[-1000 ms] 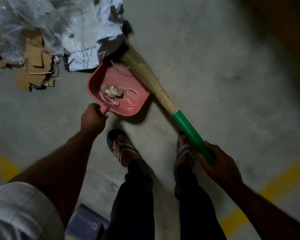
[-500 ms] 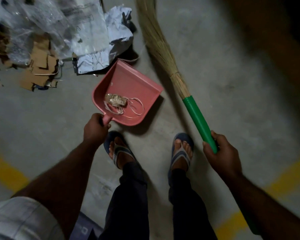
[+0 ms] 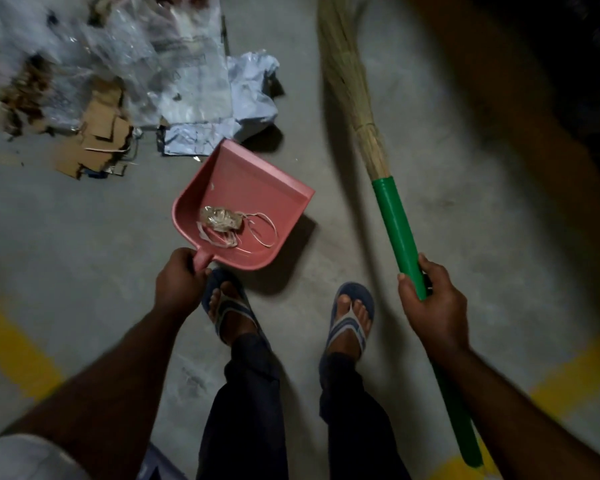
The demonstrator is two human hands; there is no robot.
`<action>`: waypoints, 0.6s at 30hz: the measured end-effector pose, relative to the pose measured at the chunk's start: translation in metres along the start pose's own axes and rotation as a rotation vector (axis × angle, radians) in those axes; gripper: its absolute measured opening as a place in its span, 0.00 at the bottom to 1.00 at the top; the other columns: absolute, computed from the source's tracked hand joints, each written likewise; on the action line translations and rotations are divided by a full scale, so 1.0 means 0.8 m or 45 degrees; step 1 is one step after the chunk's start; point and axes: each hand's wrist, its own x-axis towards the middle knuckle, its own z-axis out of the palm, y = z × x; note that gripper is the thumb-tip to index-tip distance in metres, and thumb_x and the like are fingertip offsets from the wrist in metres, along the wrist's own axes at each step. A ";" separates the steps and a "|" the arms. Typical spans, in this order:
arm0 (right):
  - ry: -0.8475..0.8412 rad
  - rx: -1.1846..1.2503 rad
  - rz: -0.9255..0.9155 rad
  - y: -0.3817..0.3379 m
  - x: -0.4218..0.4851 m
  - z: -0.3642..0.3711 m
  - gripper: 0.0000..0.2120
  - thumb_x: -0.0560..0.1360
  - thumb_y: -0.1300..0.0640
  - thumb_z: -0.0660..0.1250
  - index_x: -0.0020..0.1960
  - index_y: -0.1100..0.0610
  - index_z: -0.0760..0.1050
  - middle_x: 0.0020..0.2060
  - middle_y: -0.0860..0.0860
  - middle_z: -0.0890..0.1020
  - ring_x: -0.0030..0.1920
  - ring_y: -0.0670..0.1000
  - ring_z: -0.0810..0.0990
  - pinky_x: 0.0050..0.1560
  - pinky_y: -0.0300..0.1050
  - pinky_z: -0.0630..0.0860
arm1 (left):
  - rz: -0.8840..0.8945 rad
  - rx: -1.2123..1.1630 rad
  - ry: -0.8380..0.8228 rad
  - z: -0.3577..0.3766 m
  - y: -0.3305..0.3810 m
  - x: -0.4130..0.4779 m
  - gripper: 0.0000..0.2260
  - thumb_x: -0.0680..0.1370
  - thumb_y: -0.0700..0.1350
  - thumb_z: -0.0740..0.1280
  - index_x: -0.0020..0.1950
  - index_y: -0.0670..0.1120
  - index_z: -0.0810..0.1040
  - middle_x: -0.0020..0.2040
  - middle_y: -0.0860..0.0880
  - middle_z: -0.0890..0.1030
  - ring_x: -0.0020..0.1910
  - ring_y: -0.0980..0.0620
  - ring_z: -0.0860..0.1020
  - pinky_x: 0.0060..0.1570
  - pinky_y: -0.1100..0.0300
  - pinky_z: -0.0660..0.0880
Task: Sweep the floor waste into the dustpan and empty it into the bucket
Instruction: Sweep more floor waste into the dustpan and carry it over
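Our list, placed relative to the dustpan (image 3: 253, 181):

1. Floor waste, up and left of the dustpan: clear plastic sheeting (image 3: 125, 53) and torn cardboard (image 3: 97, 136). A crumpled pale sheet (image 3: 250, 88) lies just past the pan's open lip. All of it is still on the floor.
2. Left hand (image 3: 177, 282), at the pan's near corner, with its fingers curled tight round the short handle. Its shadow suggests the pan is held just off the floor.
3. Dustpan contents: a small wad of wrapper and thin looped strands (image 3: 229, 223), lying toward the handle end.
4. Two sandalled feet (image 3: 350, 317), just below the pan.
5. Broom (image 3: 397, 226), right of the pan and well apart from it, with its bristles pointing away from us.
6. Right hand (image 3: 437, 306), lower right of the pan, with its fingers wrapped round the green broom handle.
7. Bucket: not in view.

Change noted: a second ago the bristles were at the pan's mouth, and we have since swung the broom clear to the right. We judge that this sweeping stroke is finished and only a small load is collected. The larger pile still needs sweeping, and nothing has been emptied yet.
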 end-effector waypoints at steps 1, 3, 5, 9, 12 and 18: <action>-0.008 -0.006 -0.046 -0.004 0.006 -0.006 0.23 0.74 0.51 0.72 0.67 0.51 0.74 0.57 0.53 0.83 0.55 0.55 0.82 0.56 0.48 0.78 | -0.027 -0.031 0.004 0.000 -0.001 -0.006 0.11 0.76 0.46 0.71 0.54 0.44 0.74 0.50 0.42 0.81 0.50 0.39 0.79 0.45 0.53 0.69; -0.042 -0.078 -0.181 -0.018 0.025 -0.015 0.23 0.73 0.51 0.73 0.67 0.52 0.75 0.59 0.53 0.83 0.55 0.55 0.82 0.56 0.47 0.78 | -0.092 -0.090 0.007 0.002 -0.001 -0.017 0.11 0.76 0.46 0.71 0.53 0.44 0.74 0.49 0.42 0.81 0.50 0.40 0.79 0.45 0.55 0.68; -0.096 -0.221 -0.373 -0.040 0.057 -0.021 0.22 0.73 0.50 0.73 0.66 0.52 0.76 0.57 0.53 0.83 0.54 0.56 0.83 0.54 0.48 0.79 | -0.145 -0.135 0.014 0.004 -0.003 -0.025 0.10 0.76 0.46 0.71 0.53 0.45 0.74 0.48 0.43 0.81 0.49 0.40 0.78 0.44 0.55 0.67; -0.305 -0.637 -0.769 -0.114 0.150 -0.012 0.22 0.74 0.45 0.68 0.67 0.47 0.73 0.57 0.55 0.81 0.55 0.60 0.81 0.52 0.52 0.78 | -0.229 -0.189 0.026 0.008 -0.012 -0.032 0.09 0.76 0.45 0.70 0.53 0.44 0.73 0.47 0.45 0.79 0.46 0.43 0.77 0.43 0.55 0.67; -0.405 -0.961 -0.972 -0.177 0.221 0.011 0.18 0.74 0.42 0.62 0.63 0.45 0.69 0.53 0.56 0.79 0.50 0.61 0.80 0.46 0.52 0.77 | -0.239 -0.171 0.069 0.010 -0.029 -0.025 0.09 0.76 0.45 0.70 0.52 0.44 0.74 0.48 0.43 0.81 0.48 0.41 0.78 0.44 0.55 0.67; -0.408 -1.106 -0.954 -0.184 0.256 0.039 0.14 0.75 0.47 0.65 0.58 0.50 0.71 0.47 0.61 0.79 0.44 0.63 0.79 0.42 0.50 0.75 | -0.309 -0.092 0.094 0.015 -0.068 -0.002 0.11 0.75 0.45 0.71 0.54 0.45 0.75 0.51 0.41 0.82 0.52 0.37 0.78 0.48 0.52 0.70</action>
